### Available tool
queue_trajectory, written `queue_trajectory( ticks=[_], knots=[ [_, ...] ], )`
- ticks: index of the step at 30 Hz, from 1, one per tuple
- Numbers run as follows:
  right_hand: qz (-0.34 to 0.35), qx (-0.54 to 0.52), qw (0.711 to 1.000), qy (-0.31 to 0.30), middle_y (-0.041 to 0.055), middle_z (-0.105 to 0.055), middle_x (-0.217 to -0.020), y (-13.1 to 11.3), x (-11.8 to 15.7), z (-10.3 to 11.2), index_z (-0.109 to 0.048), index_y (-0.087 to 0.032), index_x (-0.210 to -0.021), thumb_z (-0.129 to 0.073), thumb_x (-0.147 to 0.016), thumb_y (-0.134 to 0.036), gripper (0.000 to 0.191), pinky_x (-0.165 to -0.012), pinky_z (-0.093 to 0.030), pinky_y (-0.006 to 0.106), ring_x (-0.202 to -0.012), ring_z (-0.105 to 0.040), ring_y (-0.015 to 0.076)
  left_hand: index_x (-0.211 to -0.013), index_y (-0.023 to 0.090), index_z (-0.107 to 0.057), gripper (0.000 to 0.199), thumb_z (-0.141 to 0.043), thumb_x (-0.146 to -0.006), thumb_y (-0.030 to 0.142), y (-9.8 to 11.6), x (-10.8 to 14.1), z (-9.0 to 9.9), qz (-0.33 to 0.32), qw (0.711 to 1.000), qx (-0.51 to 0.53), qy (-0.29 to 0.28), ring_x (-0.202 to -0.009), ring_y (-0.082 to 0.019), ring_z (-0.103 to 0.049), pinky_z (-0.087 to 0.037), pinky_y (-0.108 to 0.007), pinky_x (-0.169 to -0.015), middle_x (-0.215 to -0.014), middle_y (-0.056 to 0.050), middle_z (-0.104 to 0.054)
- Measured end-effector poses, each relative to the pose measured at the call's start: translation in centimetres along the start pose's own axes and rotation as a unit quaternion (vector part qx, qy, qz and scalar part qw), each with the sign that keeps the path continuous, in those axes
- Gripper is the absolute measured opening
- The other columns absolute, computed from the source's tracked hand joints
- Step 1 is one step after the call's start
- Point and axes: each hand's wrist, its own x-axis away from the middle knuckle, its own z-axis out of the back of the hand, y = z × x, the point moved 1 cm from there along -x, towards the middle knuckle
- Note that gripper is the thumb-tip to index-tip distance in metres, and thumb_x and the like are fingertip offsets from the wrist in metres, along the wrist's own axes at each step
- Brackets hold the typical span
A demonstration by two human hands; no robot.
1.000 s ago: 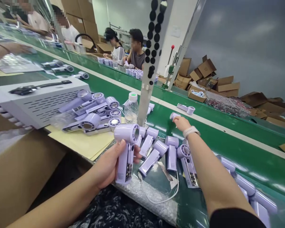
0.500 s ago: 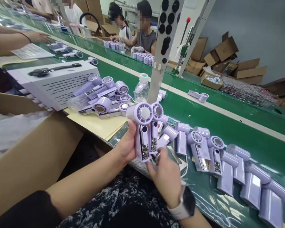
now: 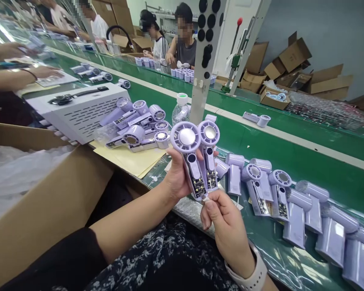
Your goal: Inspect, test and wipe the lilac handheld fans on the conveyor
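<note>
Two lilac handheld fans (image 3: 195, 169) are held side by side in my left hand (image 3: 178, 176), its fingers wrapped round their handles. Both fans have round ribbed heads with silver centres, and their handle fronts show bare circuit boards. My right hand (image 3: 226, 220) is closed in a pinch at the lower end of the nearer fan's handle. A small white plug (image 3: 205, 198) shows between those fingertips and the handle; most of it is hidden by the fingers. To the right, more lilac fans (image 3: 295, 224) lie in a row on the green bench (image 3: 269, 246).
Behind my left hand, a pile of fans (image 3: 136, 125) rests on yellow paper (image 3: 130, 159) beside a white slotted box (image 3: 87, 109). A bottle (image 3: 181, 109) stands near a metal post (image 3: 200, 89). An open carton (image 3: 48, 190) is at left. Co-workers sit across the conveyor (image 3: 291, 135).
My right hand has come up to the fans' lower ends and closed in a pinch there. The two fans have tilted, their faces turning more towards me. A co-worker's arm at left has moved.
</note>
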Motion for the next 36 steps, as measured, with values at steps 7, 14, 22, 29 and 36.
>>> queue_trajectory(
  ticks=[7, 14, 22, 29, 36],
  knots=[
    [-0.022, -0.008, 0.998, -0.061, -0.0092, -0.045, -0.052, 0.6, 0.4, -0.3, -0.051, -0.022, -0.084, -0.053, -0.103, -0.054, 0.038, -0.053, -0.04, 0.023, -0.049, -0.049, 0.0097, -0.069, 0.018, -0.063, 0.068, -0.07, -0.061, 0.085, 0.0, -0.1, -0.5, -0.006, 0.997, 0.08, 0.005, -0.105, -0.031, -0.072, -0.062, -0.04, -0.084, -0.105, -0.007, -0.075],
    [-0.04, -0.051, 0.998, 0.01, -0.0118, -0.037, -0.049, 1.7, 0.0, -2.0, -0.043, -0.024, -0.077, -0.048, -0.102, -0.062, 0.045, -0.043, -0.029, 0.022, -0.039, -0.036, 0.0075, -0.067, 0.017, -0.068, 0.071, -0.073, -0.053, 0.086, -0.4, 0.5, 0.3, -0.05, 0.997, 0.036, 0.045, -0.094, -0.031, -0.073, -0.061, -0.042, -0.085, -0.092, -0.009, -0.077],
    [0.116, 0.179, 0.976, -0.042, 0.0032, -0.058, -0.095, 0.5, 0.2, -0.9, -0.053, -0.023, -0.085, -0.042, -0.106, -0.036, 0.027, -0.079, -0.043, 0.031, -0.089, -0.055, 0.0188, -0.062, 0.017, -0.062, 0.07, -0.075, -0.054, 0.085, 0.1, 0.6, 0.3, 0.014, 0.99, 0.126, 0.069, -0.102, -0.032, -0.072, -0.061, -0.044, -0.087, -0.098, -0.01, -0.076],
    [0.07, 0.166, 0.983, 0.019, -0.0015, -0.056, -0.076, 1.1, 0.2, -1.0, -0.054, -0.023, -0.081, -0.045, -0.106, -0.039, 0.032, -0.065, -0.04, 0.026, -0.071, -0.054, 0.0152, -0.061, 0.017, -0.062, 0.068, -0.075, -0.056, 0.084, 0.9, 1.0, 0.2, 0.016, 0.991, 0.13, 0.021, -0.102, -0.032, -0.073, -0.063, -0.04, -0.08, -0.102, -0.009, -0.076],
    [0.005, 0.068, 0.998, 0.006, -0.0042, -0.053, -0.058, 1.7, 0.5, -0.8, -0.055, -0.021, -0.075, -0.052, -0.103, -0.05, 0.041, -0.056, -0.039, 0.025, -0.053, -0.05, 0.0119, -0.058, 0.017, -0.061, 0.072, -0.073, -0.05, 0.088, 1.0, 1.4, 0.2, -0.007, 0.998, 0.068, 0.01, -0.095, -0.03, -0.074, -0.064, -0.039, -0.078, -0.101, -0.01, -0.076]
  ],
)
